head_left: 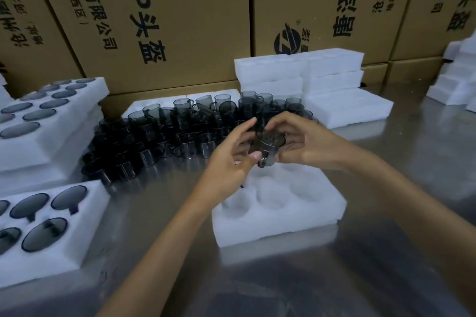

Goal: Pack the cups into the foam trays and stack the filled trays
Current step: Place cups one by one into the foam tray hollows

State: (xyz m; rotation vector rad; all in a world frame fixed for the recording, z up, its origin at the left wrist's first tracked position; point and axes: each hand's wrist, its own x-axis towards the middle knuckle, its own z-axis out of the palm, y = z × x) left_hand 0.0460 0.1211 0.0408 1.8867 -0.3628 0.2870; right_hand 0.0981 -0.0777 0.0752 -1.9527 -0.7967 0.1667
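Over the far edge of the empty tray (278, 216), both hands hold one smoky cup (269, 148) upright between them: the left hand (231, 159) has its fingers curled round the cup's left side with the thumb by the handle, and the right hand (301, 144) cups the other side. Held this way, the cup seems to be being turned so its handle suits a pocket below; none of the tray's visible pockets is filled yet. Beyond the hands a crowd of loose cups (159, 136) covers the steel table (412, 162), some tipped. To the left sit filled trays (49, 121), one nearer (46, 226); at far right stand spare trays (304, 72) against cartons (180, 20). Nothing blocks the drop into the tray.
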